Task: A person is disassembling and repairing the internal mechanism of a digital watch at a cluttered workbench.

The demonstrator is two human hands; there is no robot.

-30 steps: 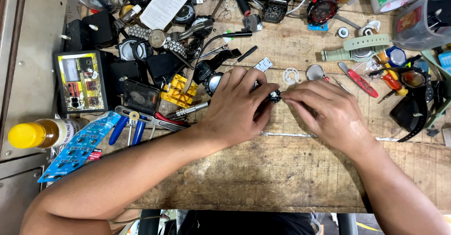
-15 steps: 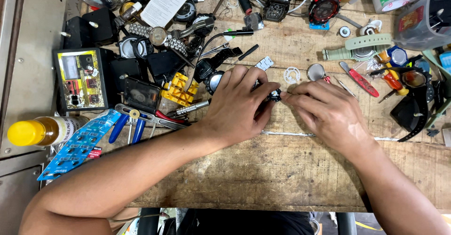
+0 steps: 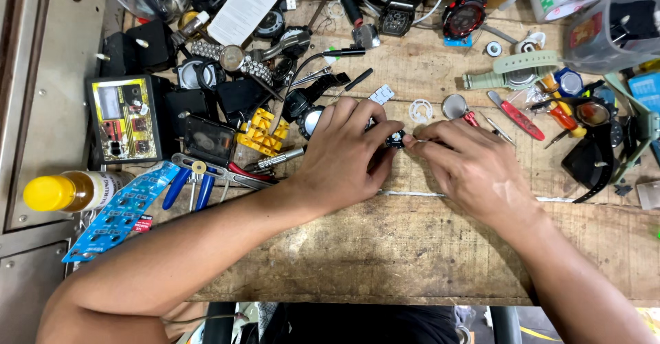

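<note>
Wooden table (image 3: 385,248), cluttered along the top of the frame; at centre the left hand (image 3: 344,158) pinches a small dark watch part (image 3: 395,138) while the right hand (image 3: 474,172), just right of it, holds a thin tool (image 3: 425,140) with its tip touching the part.

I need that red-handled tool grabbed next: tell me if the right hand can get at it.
Probably yes: the red-handled tool lies uncovered on the bench just beyond the right hand, though that hand is busy at the small black part.
</note>
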